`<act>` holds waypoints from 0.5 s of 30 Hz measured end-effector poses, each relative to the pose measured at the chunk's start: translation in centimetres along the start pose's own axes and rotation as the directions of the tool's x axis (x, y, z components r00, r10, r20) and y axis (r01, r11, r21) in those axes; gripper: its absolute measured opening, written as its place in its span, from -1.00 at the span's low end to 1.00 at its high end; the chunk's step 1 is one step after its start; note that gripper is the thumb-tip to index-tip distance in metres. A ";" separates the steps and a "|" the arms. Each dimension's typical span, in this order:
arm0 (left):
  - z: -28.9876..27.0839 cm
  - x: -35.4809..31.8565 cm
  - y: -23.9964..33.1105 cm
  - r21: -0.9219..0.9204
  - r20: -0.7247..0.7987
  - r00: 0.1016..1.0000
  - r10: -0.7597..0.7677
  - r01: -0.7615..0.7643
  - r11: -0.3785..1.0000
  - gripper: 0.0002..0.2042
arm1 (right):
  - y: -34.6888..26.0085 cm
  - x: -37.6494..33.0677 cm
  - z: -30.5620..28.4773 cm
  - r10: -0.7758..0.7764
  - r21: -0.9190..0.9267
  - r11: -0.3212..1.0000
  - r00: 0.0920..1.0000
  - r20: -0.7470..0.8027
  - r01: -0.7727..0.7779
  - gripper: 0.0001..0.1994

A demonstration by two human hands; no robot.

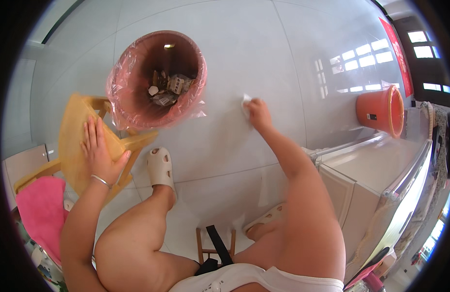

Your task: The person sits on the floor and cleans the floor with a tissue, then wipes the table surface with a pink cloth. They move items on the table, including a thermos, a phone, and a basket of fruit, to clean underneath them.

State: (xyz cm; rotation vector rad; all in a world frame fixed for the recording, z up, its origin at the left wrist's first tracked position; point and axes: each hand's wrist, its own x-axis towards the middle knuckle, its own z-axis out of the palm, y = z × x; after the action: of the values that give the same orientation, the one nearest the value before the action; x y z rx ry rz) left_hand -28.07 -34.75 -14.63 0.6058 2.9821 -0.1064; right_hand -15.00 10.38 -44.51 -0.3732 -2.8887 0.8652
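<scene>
My left hand (99, 152) lies flat with fingers stretched on the seat of a yellow wooden chair (73, 141). Over the tiled floor, my right hand (260, 115) is closed around a small white tissue (245, 103), its arm reaching forward. Between the hands, farther off, stands a pink-lined trash can (159, 80) with crumpled wrappers and scraps inside. Whether the tissue presses on the floor I cannot tell.
An orange bucket (378, 111) stands at the right, beside a white cabinet (354, 177) under a clear plastic cover. Pink cloth (41, 211) hangs at the lower left. My feet wear cream clogs (159, 168). A small wooden stool (200, 243) shows beneath me.
</scene>
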 end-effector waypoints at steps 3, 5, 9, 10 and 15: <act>-0.3 -0.1 0.1 0.003 0.003 1.000 -0.005 0.005 1.000 0.10 | -1.4 -7.1 -2.0 -0.138 0.132 0.987 0.897 0.420 0.090 -0.64; -0.4 -0.1 0.0 0.010 0.006 1.000 -0.008 0.008 1.000 0.10 | 0.3 -8.4 -2.6 -0.193 0.273 0.957 0.914 0.356 0.096 -0.67; -0.5 -0.7 -0.6 0.025 0.001 1.000 -0.013 0.013 1.000 0.11 | 5.5 0.5 -5.4 0.383 0.045 0.914 0.823 -0.419 -0.403 -0.74; -0.5 -0.6 -0.5 0.021 -0.003 1.000 -0.011 0.011 1.000 0.11 | 7.7 2.2 -6.0 0.564 0.242 0.819 0.653 -0.505 -0.520 -0.76; 0.5 0.3 -0.4 0.010 0.015 1.000 0.020 -0.021 1.000 0.11 | 12.4 8.2 -1.4 0.787 0.521 0.617 0.467 -0.403 -0.589 -0.81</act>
State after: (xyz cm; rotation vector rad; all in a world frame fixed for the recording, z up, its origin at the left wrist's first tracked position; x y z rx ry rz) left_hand -28.50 -35.08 -15.11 0.6337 2.9618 -0.1237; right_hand -20.12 23.29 -49.95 -1.5632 -1.8788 1.0109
